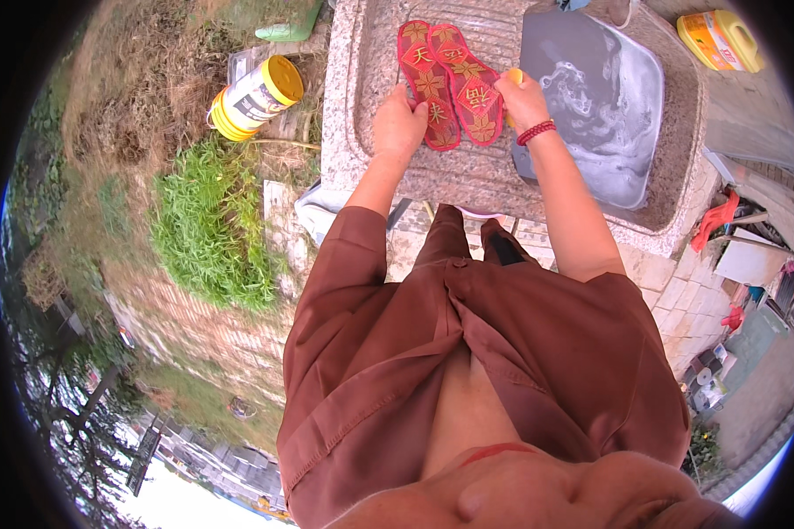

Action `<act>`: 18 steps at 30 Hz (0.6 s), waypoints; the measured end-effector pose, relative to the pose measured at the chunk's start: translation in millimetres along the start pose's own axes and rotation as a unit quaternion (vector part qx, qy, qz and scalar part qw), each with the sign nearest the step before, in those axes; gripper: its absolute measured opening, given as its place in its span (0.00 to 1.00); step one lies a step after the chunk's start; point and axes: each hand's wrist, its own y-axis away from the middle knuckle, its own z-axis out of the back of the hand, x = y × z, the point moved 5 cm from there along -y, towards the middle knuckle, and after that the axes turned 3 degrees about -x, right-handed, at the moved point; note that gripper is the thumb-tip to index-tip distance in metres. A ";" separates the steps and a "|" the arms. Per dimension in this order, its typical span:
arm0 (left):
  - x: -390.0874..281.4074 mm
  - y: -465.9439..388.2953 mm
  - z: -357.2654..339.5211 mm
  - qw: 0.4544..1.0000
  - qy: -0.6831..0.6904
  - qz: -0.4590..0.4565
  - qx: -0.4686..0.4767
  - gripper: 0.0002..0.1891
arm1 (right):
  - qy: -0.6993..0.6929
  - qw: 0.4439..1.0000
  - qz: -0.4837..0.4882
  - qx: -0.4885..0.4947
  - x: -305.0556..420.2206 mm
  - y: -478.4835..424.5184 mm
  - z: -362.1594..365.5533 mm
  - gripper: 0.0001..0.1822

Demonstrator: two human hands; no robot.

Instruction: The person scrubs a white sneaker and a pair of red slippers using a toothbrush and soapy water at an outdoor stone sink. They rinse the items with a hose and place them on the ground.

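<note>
Two red embroidered insoles (466, 86) lie side by side on the ribbed washboard part of a speckled stone sink (384, 40). They carry gold flower patterns and stitched writing. My left hand (400, 122) is at the outer edge of the left insole (430, 82), its thumb over that edge and its fingers curled. In my right hand (524, 102) is a yellow object (515, 76), mostly covered by the fingers, beside the right insole's outer edge. A red beaded bracelet (535, 132) circles the right wrist. Grey, sudsy water (595, 112) fills the basin to the right.
A yellow plastic jug (720, 41) stands beyond the basin's right rim. To the left are a white bucket with a yellow lid (258, 99) and a clump of green plants (212, 225). A red cloth (714, 218) hangs among assorted items at the right.
</note>
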 end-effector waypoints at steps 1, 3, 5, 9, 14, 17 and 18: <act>-2.6 2.4 -3.6 0.999 -0.020 -0.029 -0.029 0.14 | 0.079 0.997 0.005 -0.017 -2.2 -3.8 9.3 0.09; 0.7 6.8 -15.5 0.991 -0.058 -0.089 -0.084 0.15 | 0.150 0.988 -0.026 -0.011 -4.9 -0.6 10.4 0.08; 10.4 3.1 -14.7 0.995 -0.028 -0.062 -0.069 0.18 | 0.134 0.985 -0.103 0.030 -1.8 25.7 3.2 0.09; -14.2 20.7 17.1 0.991 -0.114 -0.070 -0.008 0.19 | 0.363 0.913 0.166 -0.085 6.1 36.9 15.3 0.20; -31.9 83.3 -21.8 0.889 -0.171 -0.407 0.124 0.27 | 0.329 0.890 0.316 0.033 59.2 73.8 -37.5 0.22; -22.1 99.0 -33.6 0.885 -0.210 -0.383 0.162 0.33 | 0.397 0.783 0.469 0.095 42.7 53.6 -66.9 0.20; -21.0 97.5 -32.7 0.888 -0.201 -0.383 0.156 0.33 | 0.410 0.780 0.464 0.091 38.3 37.0 -70.8 0.20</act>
